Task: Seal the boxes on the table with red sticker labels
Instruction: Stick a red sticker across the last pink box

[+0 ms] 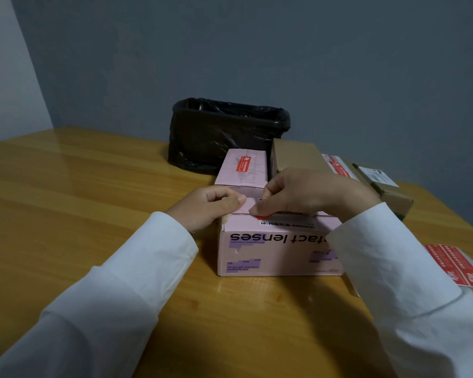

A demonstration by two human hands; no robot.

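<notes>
A pink box [273, 249] stands on the wooden surface [93, 186] in front of the person, with the words "contact lenses" upside down on its near side. The left hand [208, 208] rests at the upper left corner of this box; its fingers are curled over the top edge and the thumb lies flat on the lid, so it holds the box steady. The right hand [306, 195] is over the middle of the lid, with fingers bent downward. Its fingertips [257, 210] press on a red sticker label [265, 216], which lies just at the seam between the lid and the front wall. Only a small red part shows under the fingers; the rest is hidden by the hand.

Behind stands a second pink box [243, 170] with a red label [243, 163] already on top. Beside it, to the right, is a brown carton [295, 155], and further right another brown carton [385, 186]. A black bin [224, 132] with a plastic liner stands at the back. A sheet of red labels [459, 264] lies near the right sleeve [393, 263].
</notes>
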